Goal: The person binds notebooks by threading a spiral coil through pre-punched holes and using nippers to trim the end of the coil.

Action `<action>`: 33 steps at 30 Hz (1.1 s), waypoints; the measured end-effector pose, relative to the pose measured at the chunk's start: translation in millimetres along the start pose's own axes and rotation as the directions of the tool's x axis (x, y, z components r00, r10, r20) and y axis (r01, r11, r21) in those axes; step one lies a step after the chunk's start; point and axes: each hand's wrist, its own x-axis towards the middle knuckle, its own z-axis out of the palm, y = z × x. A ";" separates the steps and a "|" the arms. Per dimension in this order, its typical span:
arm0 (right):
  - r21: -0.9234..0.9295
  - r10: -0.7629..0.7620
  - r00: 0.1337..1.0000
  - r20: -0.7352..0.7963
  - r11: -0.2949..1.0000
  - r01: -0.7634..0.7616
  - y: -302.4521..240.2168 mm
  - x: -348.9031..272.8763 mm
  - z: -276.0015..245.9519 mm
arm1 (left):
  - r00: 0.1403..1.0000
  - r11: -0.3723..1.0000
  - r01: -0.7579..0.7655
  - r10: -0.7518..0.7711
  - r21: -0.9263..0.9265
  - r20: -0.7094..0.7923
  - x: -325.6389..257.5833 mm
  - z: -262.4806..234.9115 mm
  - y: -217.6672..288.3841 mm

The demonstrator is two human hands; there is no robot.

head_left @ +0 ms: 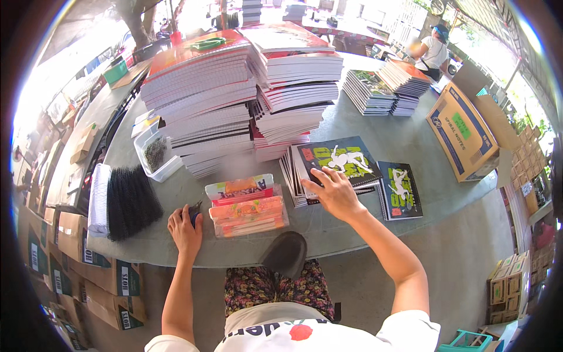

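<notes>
My left hand (185, 230) is closed around a small pliers-like tool (194, 216) with a blue handle and dark jaws, at the table's near edge. My right hand (335, 192) lies with its fingers spread on the dark cover of the top spiral notebook (346, 157), which bears green lettering and a white figure. This notebook tops a small, fanned stack. A matching notebook (402, 190) lies to its right, partly tucked beside the stack. Between my hands sits a bundle of small notebooks (249, 214) with pink and orange covers.
Tall notebook stacks (199, 94) rise at the back, topped by a green coil. Black spiral coils (132, 202) and a white plastic tub (157, 154) stand left. A carton (463, 132) stands right, beyond lower notebook stacks (387, 88). Another person (434, 54) is at the far right.
</notes>
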 end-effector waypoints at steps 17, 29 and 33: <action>0.280 0.093 0.988 0.124 0.952 -0.125 22.6 4.2 -39.0 | 0.860 0.686 -0.506 0.447 -0.522 -0.246 56.1 -88.1 138.2; 0.284 0.163 0.638 -0.753 0.954 0.092 -47.4 67.5 -151.2 | 0.972 0.259 -0.105 0.230 -0.960 -0.045 111.2 -127.2 154.9; 0.994 0.521 0.853 -0.023 0.101 -0.034 -32.2 59.5 -62.3 | 0.980 0.178 0.068 0.170 -0.982 0.099 106.7 -119.7 109.7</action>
